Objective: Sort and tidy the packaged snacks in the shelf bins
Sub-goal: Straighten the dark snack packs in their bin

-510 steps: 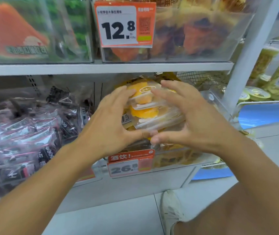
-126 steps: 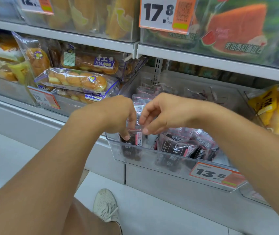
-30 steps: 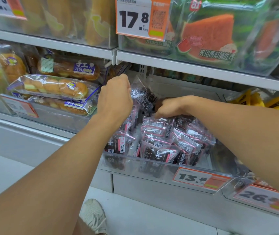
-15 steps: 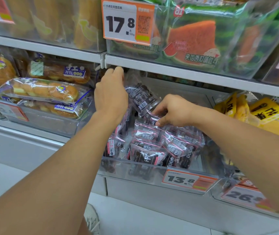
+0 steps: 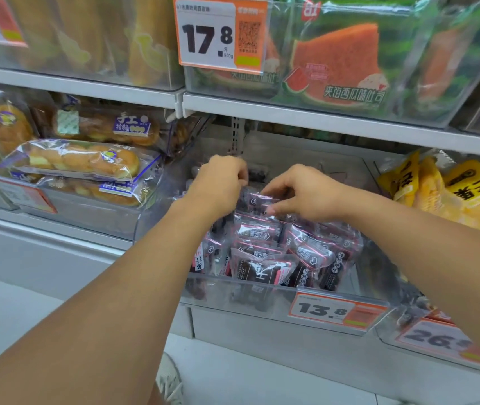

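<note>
Store shelving, white floor; clear bin [image 5: 262, 299] on lower shelf. Dark snack packet [image 5: 257, 200] pinched between left hand [image 5: 218, 182] and right hand [image 5: 306, 194], fingers curled.

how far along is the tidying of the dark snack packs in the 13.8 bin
Done: the front rows of dark pink-trimmed packs stand upright in the clear bin behind the 13.8 tag. In hand: the right hand and left hand both pinch a pack at the back of the rows. Left: seating that pack; the bin's right rear looks bare.
</note>
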